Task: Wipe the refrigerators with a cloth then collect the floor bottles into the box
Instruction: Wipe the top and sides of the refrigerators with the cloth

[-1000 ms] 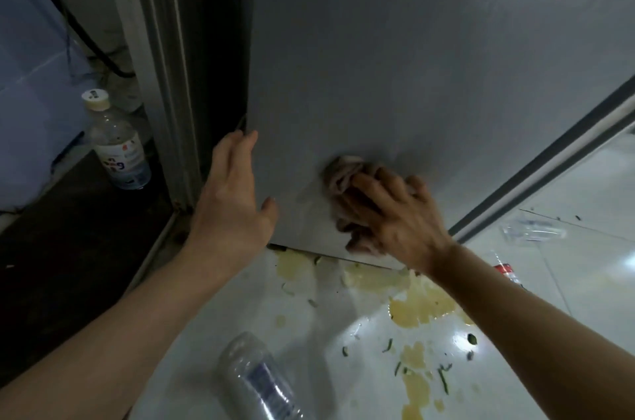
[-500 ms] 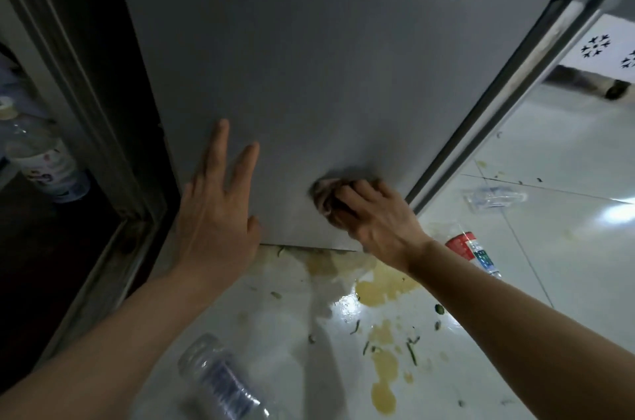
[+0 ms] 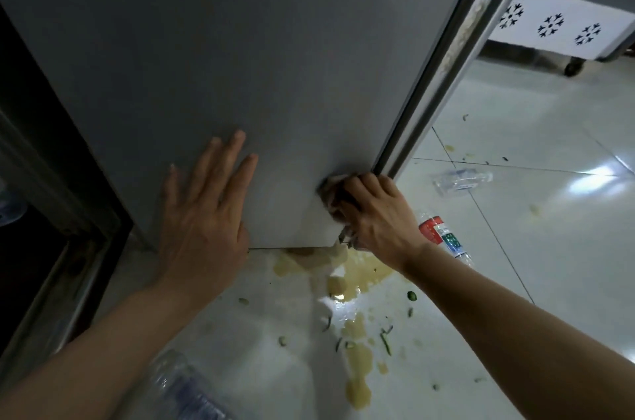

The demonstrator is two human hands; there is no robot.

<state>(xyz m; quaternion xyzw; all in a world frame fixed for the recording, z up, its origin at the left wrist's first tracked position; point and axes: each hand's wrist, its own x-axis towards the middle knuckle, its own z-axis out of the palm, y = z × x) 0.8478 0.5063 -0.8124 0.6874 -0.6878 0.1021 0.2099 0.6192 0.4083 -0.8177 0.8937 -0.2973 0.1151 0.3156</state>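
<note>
Right hand point(image 3: 374, 213) w/ the cloth point(image 3: 330, 194) bunched under curled fingers has slid rightward along the fridge panel point(image 3: 240, 58) in the last sec; it's now at the bottom right corner, tight against the vertical door seam just above its knuckles. Left hand point(image 3: 206, 210) has gone from hovering to flat, fingers spread and pressed on the panel, beside the right hand w/ a gap of bare panel between them.

Looks to me like this low strip of the fridge is about done, since the wipe has run to the edge; prob next is another face or the second unit.

Bottles aren't collected yet: clear bottle point(image 3: 460, 180) on the floor point(image 3: 549, 247) out past the right hand, red-label bottle point(image 3: 443, 237) just behind the right wrist, third bottle point(image 3: 182, 388) lying under the left forearm. No box in view. Yellow spill point(image 3: 357, 282) & green scraps on the floor right below both hands.
</note>
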